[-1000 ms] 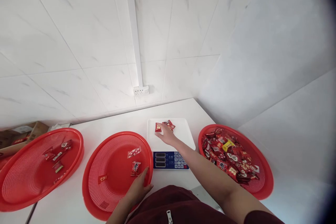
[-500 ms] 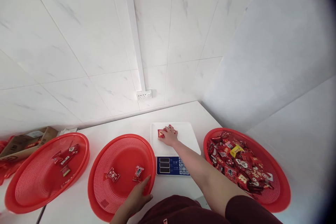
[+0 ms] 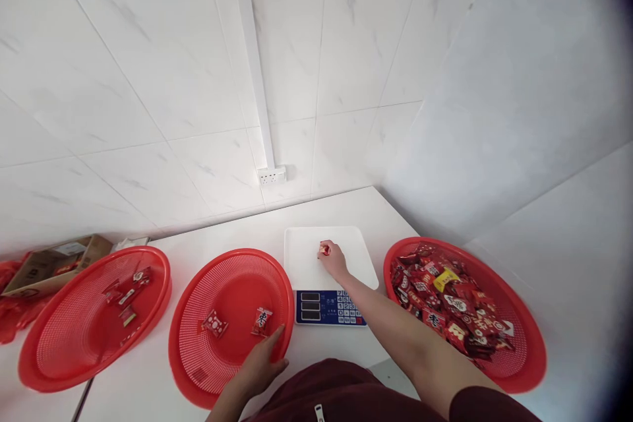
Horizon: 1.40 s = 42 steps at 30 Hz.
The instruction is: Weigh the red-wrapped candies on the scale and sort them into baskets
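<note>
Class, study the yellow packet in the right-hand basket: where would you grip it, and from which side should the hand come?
Probably pinch the yellow packet across its middle, by the two long edges, coming from above. It is oblong and lies on top of the pile, its upper face exposed, while red packets crowd around it, making a sideways approach look awkward.

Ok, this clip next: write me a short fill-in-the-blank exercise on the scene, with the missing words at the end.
1. The right hand is closed on red wrapping, over the white pan of the ____.
2. The left hand is at the rim of the ____ one of three red baskets.
3. Among the red packets heaped at right, one packet stands out in ____.
4. The number keys sit on a panel coloured ____.

Missing words: scale; middle; yellow; blue.
</note>
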Available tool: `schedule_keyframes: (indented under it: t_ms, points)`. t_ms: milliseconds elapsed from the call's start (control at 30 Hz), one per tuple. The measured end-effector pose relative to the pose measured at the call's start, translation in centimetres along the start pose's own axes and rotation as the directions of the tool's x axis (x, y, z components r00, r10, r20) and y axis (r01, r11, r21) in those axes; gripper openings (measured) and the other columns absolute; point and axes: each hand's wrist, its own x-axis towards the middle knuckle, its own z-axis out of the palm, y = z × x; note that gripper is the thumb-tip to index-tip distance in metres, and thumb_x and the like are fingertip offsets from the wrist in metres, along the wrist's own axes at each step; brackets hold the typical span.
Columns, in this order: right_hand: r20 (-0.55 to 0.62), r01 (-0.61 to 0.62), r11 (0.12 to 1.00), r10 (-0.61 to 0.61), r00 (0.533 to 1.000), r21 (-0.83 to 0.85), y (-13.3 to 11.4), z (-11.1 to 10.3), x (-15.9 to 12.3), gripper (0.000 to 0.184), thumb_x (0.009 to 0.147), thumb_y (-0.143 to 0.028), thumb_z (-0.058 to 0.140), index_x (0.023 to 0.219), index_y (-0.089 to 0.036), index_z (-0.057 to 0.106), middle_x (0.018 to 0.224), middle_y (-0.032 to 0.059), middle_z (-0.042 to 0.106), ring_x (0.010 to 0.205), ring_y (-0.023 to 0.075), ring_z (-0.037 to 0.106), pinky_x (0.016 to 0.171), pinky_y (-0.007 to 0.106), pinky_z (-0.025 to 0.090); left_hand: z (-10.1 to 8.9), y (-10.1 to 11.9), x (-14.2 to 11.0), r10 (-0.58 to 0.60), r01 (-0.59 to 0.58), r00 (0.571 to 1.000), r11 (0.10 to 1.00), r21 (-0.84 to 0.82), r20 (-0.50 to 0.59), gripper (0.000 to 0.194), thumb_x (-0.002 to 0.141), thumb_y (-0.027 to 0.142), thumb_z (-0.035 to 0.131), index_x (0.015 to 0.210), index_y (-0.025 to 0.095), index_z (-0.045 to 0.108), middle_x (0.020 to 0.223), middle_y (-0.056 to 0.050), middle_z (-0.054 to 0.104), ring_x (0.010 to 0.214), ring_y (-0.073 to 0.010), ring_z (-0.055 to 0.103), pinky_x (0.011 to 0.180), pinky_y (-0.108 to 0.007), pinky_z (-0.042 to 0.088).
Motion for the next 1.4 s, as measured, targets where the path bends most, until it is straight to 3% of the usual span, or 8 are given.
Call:
schedule_keyframes:
  t_ms: [100,200,333,500,633,833,1067,1400]
  points:
    - [0.108,0.121,0.963,-0.151,0.983,0.241,-4.0,1.8,-1.6,0.039,0.078,-0.024,0.051,0.117,-0.023,0.055,0.107,0.0029,0.06,0.092,0.0178,0.058,0.081,0.033,0.048,-0.1,0.2,0.0,-0.005,0.005,1.0,1.0,0.005,0.009,0.076,0.07,0.03,0.055,0.141,0.015,0.033,0.132,-0.011,0.055,0.123,-0.0237,0.048,0.104,-0.035,0.037]
    - [0.245,0.285,0.821,-0.446,0.861,0.495,-8.3,2.1,-4.5,0.056,0.075,-0.038,0.063,0.128,-0.024,0.05,0.128,0.0076,0.052,0.114,0.0231,0.05,0.096,0.038,0.041,-0.3,0.0,0.0,0.01,-0.011,1.0,1.0,0.016,0.023,0.076,0.07,0.031,0.053,0.141,0.013,0.033,0.134,-0.012,0.053,0.12,-0.0238,0.051,0.103,-0.035,0.038]
    - [0.39,0.24,0.863,-0.428,0.815,0.445,-10.4,-0.1,-6.8,0.079,0.072,-0.053,0.065,0.141,-0.03,0.033,0.149,0.0071,0.024,0.137,0.0276,0.021,0.109,0.044,0.025,-0.8,-1.4,0.8,0.031,-0.032,0.999,0.997,0.067,0.015,0.073,0.069,0.038,0.051,0.137,0.016,0.039,0.133,-0.01,0.055,0.116,-0.025,0.055,0.103,-0.039,0.039]
    - [-0.001,0.196,0.902,-0.212,0.977,0.386,-3.0,-5.6,-6.0,0.052,0.083,-0.037,0.054,0.133,-0.028,0.042,0.14,0.0071,0.038,0.12,0.0206,0.045,0.093,0.035,0.044,-2.4,-3.6,2.5,0.067,-0.048,0.994,0.979,0.199,-0.089,0.064,0.073,0.044,0.044,0.131,0.018,0.045,0.132,-0.008,0.056,0.122,-0.0234,0.05,0.105,-0.036,0.037]
    - [-0.294,-0.13,0.985,0.158,0.943,0.112,7.7,-11.4,-7.3,0.048,0.084,-0.026,0.048,0.131,-0.02,0.044,0.131,0.011,0.048,0.123,0.0219,0.042,0.104,0.039,0.033,-4.4,-3.6,3.1,0.015,0.058,0.977,0.942,0.33,-0.213,0.06,0.08,0.041,0.035,0.134,0.015,0.042,0.129,-0.011,0.058,0.121,-0.0258,0.052,0.101,-0.038,0.041]
    - [0.063,-0.519,0.776,0.575,0.816,-0.358,18.7,-15.1,-13.4,0.08,0.071,-0.038,0.066,0.141,-0.02,0.032,0.147,0.015,0.027,0.135,0.0319,0.025,0.104,0.043,0.028,-5.3,-2.1,3.3,-0.018,0.112,0.976,0.897,0.427,-0.219,0.058,0.085,0.038,0.03,0.136,0.012,0.037,0.131,-0.015,0.055,0.117,-0.0293,0.054,0.097,-0.041,0.044]
    - [-0.034,-0.517,0.769,0.546,0.837,-0.375,19.6,-13.3,-13.1,0.062,0.072,-0.015,0.059,0.132,-0.027,0.046,0.135,0.0122,0.047,0.127,0.0361,0.036,0.094,0.049,0.033,-4.3,-1.0,3.7,-0.014,0.124,0.973,0.873,0.471,-0.231,0.059,0.087,0.038,0.025,0.134,0.004,0.036,0.134,-0.019,0.051,0.124,-0.0302,0.047,0.101,-0.043,0.038]
    - [-0.329,-0.507,0.855,0.513,0.793,0.11,18.6,-14.8,-12.1,0.035,0.078,-0.023,0.052,0.113,-0.017,0.053,0.099,0.0097,0.067,0.094,0.0247,0.061,0.08,0.034,0.045,-3.9,-2.7,3.8,0.073,0.061,0.961,0.885,0.462,-0.266,0.057,0.084,0.039,0.032,0.132,0.009,0.039,0.129,-0.017,0.056,0.122,-0.0295,0.05,0.101,-0.043,0.038]
